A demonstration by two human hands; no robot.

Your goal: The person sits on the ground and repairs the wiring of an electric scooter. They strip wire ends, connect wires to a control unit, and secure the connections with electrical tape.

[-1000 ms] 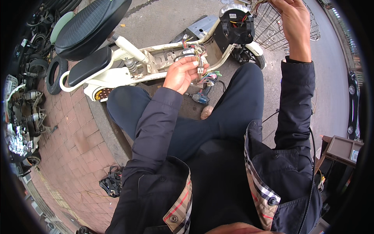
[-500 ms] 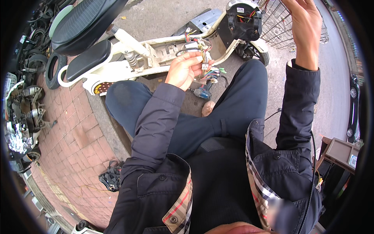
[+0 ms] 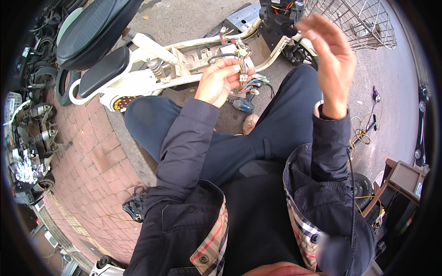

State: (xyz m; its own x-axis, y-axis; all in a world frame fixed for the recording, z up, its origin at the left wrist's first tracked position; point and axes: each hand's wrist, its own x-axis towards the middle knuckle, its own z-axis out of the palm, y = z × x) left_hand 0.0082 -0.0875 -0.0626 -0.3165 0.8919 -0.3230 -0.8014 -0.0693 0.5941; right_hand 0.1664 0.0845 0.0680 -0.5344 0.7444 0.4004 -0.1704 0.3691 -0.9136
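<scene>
Pinched between thumb and fingers of my left hand (image 3: pixel 214 83) is a white wire connector (image 3: pixel 243 77) with several thin wires running up from it. It is held over the open floor section of a cream electric scooter (image 3: pixel 177 60), lying in front of my knees. Just beyond hangs a bundle of coloured wires (image 3: pixel 254 85) with loose plugs. My right hand (image 3: pixel 335 66) is raised in the air to the right, fingers stretched and slightly blurred, nothing seen in it. Its fingertips are nearest to the scooter's black front housing (image 3: pixel 277 20), where red and yellow wires show.
A blue power tool (image 3: pixel 242 105) lies on the ground between my feet. The scooter's wire basket (image 3: pixel 368 27) is at the upper right. A yellow cord (image 3: pixel 361 131) is coiled on the pavement, near a brown cabinet (image 3: pixel 405 181). Scooter parts crowd the left edge.
My right hand has come down and leftward from the basket, towards my body's middle. The left hand still holds the connector in nearly the same place. The view has shifted slightly.
</scene>
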